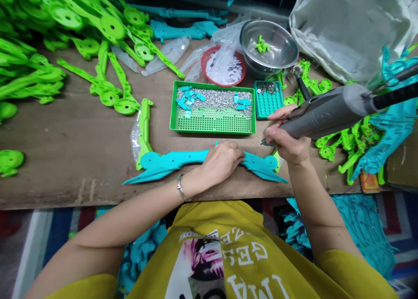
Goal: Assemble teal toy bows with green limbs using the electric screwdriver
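A long blue plastic bow-shaped part (176,159) lies across the table near its front edge. My left hand (224,162) rests over its middle, fingers bent and closed around it there. Green arms are at both ends of the part; the left one (144,129) stands out toward the back with a clear plastic piece (135,138) beside it. My right hand (287,138) is wrapped round a grey electric screwdriver (323,112), its tip pointing left above the right part of the blue piece. Behind them sits a green tray (212,127) of small screws and little blue pieces.
Green parts (111,27) are piled at the back left. A red basket (240,77), a metal bowl (269,64) and a small teal tray (269,105) stand behind the green tray. More green and blue parts (385,129) crowd the right side, near a white sack (326,42).
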Available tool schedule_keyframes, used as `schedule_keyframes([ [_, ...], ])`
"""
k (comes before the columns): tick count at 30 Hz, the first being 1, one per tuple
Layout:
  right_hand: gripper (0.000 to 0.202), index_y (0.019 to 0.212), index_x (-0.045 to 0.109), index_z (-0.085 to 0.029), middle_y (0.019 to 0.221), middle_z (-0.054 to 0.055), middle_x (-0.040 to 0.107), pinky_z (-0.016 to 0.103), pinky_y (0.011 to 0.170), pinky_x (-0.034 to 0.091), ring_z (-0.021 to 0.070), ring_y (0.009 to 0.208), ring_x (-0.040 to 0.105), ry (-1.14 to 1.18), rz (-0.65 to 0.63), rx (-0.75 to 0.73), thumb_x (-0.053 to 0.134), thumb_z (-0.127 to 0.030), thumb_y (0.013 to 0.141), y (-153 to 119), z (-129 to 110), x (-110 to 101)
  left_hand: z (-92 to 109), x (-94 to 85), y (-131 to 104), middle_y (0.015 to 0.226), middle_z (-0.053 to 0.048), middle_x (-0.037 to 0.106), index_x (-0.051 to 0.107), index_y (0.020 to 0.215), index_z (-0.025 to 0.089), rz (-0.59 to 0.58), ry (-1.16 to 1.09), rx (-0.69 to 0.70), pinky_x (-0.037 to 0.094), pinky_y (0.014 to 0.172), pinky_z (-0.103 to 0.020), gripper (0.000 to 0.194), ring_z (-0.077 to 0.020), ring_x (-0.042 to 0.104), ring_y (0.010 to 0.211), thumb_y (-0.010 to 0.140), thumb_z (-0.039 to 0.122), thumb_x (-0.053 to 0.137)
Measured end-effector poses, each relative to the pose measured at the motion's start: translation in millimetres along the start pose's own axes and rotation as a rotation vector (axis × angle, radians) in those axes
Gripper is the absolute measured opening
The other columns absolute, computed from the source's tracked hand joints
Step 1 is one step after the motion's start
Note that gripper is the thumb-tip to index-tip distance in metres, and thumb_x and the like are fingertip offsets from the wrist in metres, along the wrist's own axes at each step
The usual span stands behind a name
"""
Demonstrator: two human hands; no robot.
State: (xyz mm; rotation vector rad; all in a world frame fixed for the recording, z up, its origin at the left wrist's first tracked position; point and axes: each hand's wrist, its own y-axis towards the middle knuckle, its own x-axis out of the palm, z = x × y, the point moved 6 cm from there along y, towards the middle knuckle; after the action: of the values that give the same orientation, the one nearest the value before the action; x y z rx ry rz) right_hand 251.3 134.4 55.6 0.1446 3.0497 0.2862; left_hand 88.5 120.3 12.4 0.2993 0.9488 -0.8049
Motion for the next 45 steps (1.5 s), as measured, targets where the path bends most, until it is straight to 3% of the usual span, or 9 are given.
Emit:
schedule_keyframes([
  [10,0.031,0.097,0.067,-0.028,0.057,-0.006,0.058,0.032,0.052,0.047,0.0145,0.048,0.055,0.012,-0.001,-0.036,0.081,-0.049,0.079,8,-1,7,-11,2.8,4,0.097,-0.005,0.069,0.079,0.099,0.023,0.02,-0.018,-0.052,0.041,0.064,-0.031,0.015,-0.021,0.065,0.087,0.095,0.03,0.066],
  [17,0.036,0.096,0.059,-0.029,0.054,-0.009,0.052,0.032,0.054,0.049,0.0147,0.046,0.052,0.104,0.143,-0.161,0.077,-0.053,0.078,36,9,22,3,15.1,-14,0.108,-0.01,0.068,0.074,0.104,0.019,0.121,0.269,0.217,0.044,0.081,-0.04,0.027,-0.0253,0.06,0.096,0.102,0.035,0.053],
  [20,0.034,0.096,0.058,-0.028,0.055,-0.008,0.053,0.032,0.056,0.05,0.0148,0.048,0.054,0.111,0.166,-0.179,0.077,-0.051,0.078,50,23,27,7,18.4,-24,0.11,-0.011,0.067,0.069,0.115,0.017,0.202,0.365,0.249,0.044,0.082,-0.042,0.029,-0.0268,0.057,0.097,0.102,0.037,0.054],
  [24,0.032,0.096,0.059,-0.026,0.054,-0.008,0.057,0.031,0.057,0.048,0.0144,0.049,0.055,0.136,0.166,-0.205,0.078,-0.044,0.077,63,35,33,7,23.2,-29,0.11,-0.01,0.066,0.066,0.118,0.017,0.252,0.413,0.231,0.044,0.081,-0.041,0.024,-0.0252,0.057,0.097,0.103,0.026,0.05],
  [31,0.034,0.087,0.06,-0.023,0.053,-0.007,0.056,0.031,0.055,0.048,0.0139,0.048,0.055,0.087,0.163,-0.186,0.079,-0.048,0.075,73,45,37,6,28.6,-35,0.112,-0.009,0.069,0.066,0.122,0.017,0.414,0.41,0.235,0.047,0.083,-0.04,0.025,-0.024,0.059,0.096,0.099,0.021,0.057],
  [36,0.033,0.086,0.061,-0.023,0.052,-0.008,0.054,0.03,0.054,0.047,0.0134,0.047,0.053,0.094,0.167,-0.169,0.079,-0.049,0.074,75,50,37,15,33.3,-44,0.124,-0.013,0.069,0.066,0.127,0.014,0.464,0.426,0.171,0.048,0.101,-0.045,0.031,-0.0248,0.062,0.106,0.097,0.017,0.058],
  [40,0.03,0.088,0.061,-0.023,0.052,-0.008,0.054,0.03,0.053,0.047,0.013,0.045,0.052,0.091,0.157,-0.156,0.077,-0.045,0.074,77,52,40,19,38.0,-54,0.141,-0.017,0.062,0.062,0.137,0.02,0.483,0.385,0.041,0.041,0.115,-0.054,0.042,-0.0312,0.057,0.13,0.096,0.027,0.064],
  [45,0.024,0.087,0.062,-0.023,0.051,-0.008,0.057,0.029,0.051,0.045,0.0129,0.044,0.053,0.086,0.141,-0.189,0.076,-0.038,0.075,82,51,41,20,51.4,-57,0.157,-0.023,0.046,0.052,0.149,0.029,0.372,0.378,-0.03,0.037,0.115,-0.065,0.066,-0.0389,0.046,0.146,0.089,0.048,0.074],
])
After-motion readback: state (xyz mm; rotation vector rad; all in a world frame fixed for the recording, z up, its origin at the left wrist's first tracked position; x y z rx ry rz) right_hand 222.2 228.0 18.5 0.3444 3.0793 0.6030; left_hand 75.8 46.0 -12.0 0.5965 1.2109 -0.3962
